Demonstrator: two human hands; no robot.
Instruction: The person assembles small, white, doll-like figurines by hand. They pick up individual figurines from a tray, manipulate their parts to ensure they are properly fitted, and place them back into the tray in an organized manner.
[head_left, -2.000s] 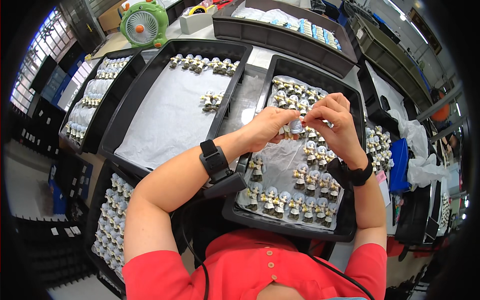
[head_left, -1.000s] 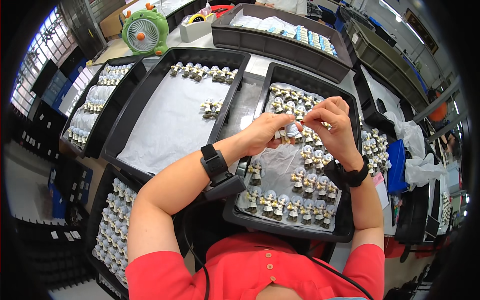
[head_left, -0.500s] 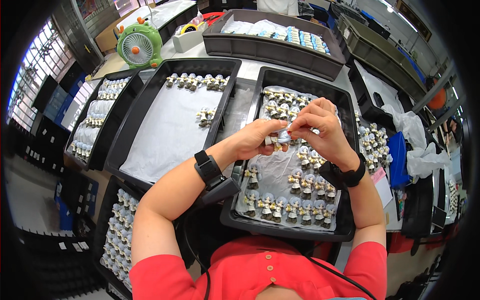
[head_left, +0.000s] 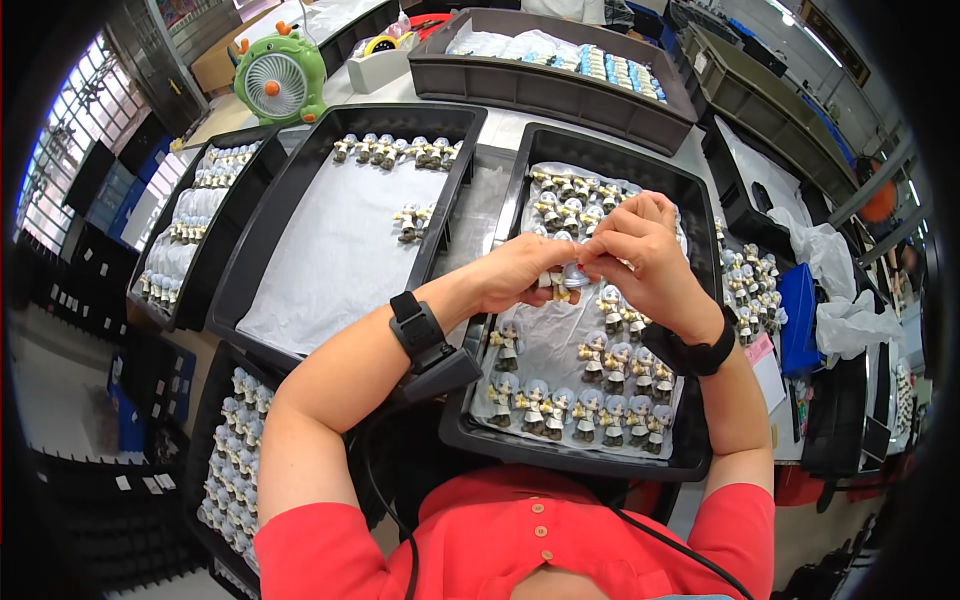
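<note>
My left hand [head_left: 522, 272] is closed around a small figurine [head_left: 574, 278] with pale blue-grey hair, held above the right-hand black tray [head_left: 575, 465]. My right hand [head_left: 638, 250] pinches close against the figurine's head. A small red spot shows at those fingertips, but I cannot make out what they hold. Beneath my hands the tray carries rows of similar figurines [head_left: 587, 412], standing or lying on a white liner. My fingers and the held figurine hide part of the middle rows.
Left of my hands lies a second black tray [head_left: 235, 255] with a few figurines on its liner. Other figurine trays stand at far left [head_left: 190, 312], lower left [head_left: 215, 410] and right [head_left: 735, 200]. At the back are a green fan [head_left: 280, 85] and a grey bin [head_left: 550, 95].
The held figurine has turned slightly between my fingers, and both hands stay together at it. The whole view has shifted a little.
</note>
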